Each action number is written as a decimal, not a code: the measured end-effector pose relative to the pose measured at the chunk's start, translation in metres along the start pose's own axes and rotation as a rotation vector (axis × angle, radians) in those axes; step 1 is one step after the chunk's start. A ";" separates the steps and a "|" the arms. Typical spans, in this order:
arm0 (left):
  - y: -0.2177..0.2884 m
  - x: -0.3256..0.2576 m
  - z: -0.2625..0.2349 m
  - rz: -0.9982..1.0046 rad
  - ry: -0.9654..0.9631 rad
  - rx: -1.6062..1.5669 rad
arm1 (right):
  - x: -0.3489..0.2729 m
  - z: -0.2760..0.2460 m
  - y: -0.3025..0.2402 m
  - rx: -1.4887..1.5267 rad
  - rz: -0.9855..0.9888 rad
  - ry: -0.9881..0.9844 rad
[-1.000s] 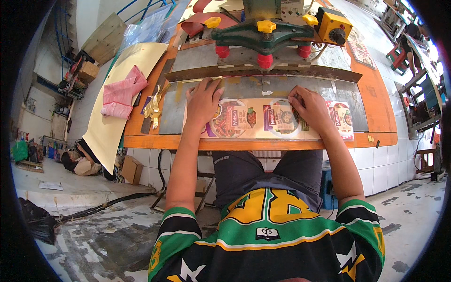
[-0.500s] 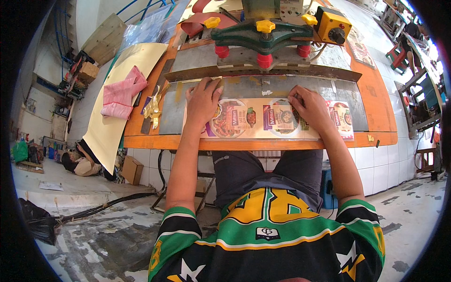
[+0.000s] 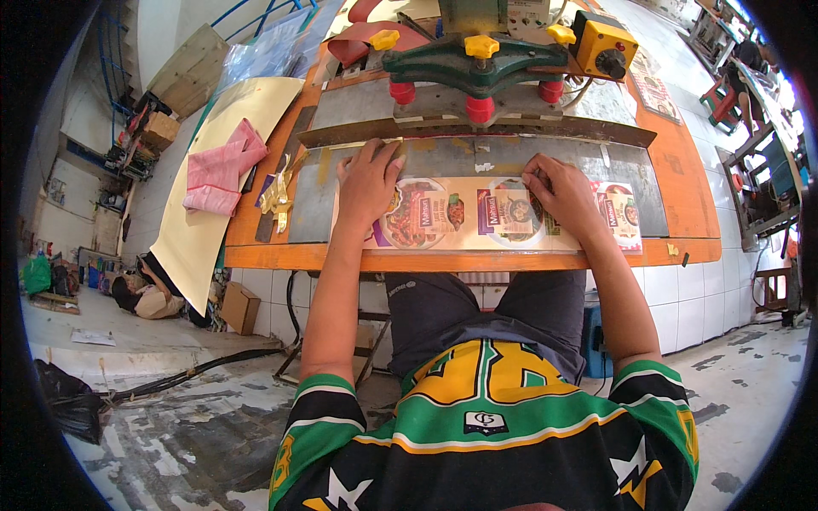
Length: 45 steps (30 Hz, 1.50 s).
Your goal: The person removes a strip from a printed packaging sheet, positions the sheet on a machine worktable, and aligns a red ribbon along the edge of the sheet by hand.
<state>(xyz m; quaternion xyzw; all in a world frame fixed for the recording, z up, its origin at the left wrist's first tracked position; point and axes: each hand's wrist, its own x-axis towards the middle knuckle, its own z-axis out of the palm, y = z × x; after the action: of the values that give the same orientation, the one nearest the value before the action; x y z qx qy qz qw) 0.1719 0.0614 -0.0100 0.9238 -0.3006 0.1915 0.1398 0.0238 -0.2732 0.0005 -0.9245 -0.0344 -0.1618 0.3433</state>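
Note:
A long printed sheet (image 3: pixel 579 235) with pictures of food bowls lies across the grey metal plate (image 3: pixel 315 200) along the table's near edge. My left hand (image 3: pixel 368 183) rests over its left end, palm down and fingers apart, with the fingertips past its far edge on the plate. At the sheet's far edge, right of the middle, my right hand (image 3: pixel 558 192) is closed, thumb and fingers bent together on that edge. The fingers cover the exact grip. Just beyond both hands runs the long metal bar (image 3: pixel 341 134) of a green press (image 3: pixel 477 72).
Yellow knobs (image 3: pixel 481 47) and a yellow control box (image 3: pixel 603 47) top the press. Left of the plate lie gold scraps (image 3: pixel 277 200), a folded pink cloth (image 3: pixel 217 175) and a large cream sheet (image 3: pixel 183 243). The orange table edge (image 3: pixel 682 251) bounds the near side.

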 end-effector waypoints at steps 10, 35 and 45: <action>0.002 0.002 -0.003 -0.030 -0.051 -0.028 | -0.001 0.001 0.001 -0.003 -0.012 0.014; 0.001 0.001 -0.001 -0.025 -0.048 0.000 | 0.000 0.002 0.004 -0.011 -0.026 0.014; 0.003 0.001 -0.002 -0.028 -0.040 -0.012 | 0.000 0.001 0.001 -0.004 -0.025 0.017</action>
<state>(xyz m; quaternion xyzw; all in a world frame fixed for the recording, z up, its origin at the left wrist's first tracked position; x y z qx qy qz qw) 0.1702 0.0596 -0.0075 0.9308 -0.2915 0.1690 0.1420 0.0246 -0.2736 -0.0010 -0.9233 -0.0424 -0.1741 0.3396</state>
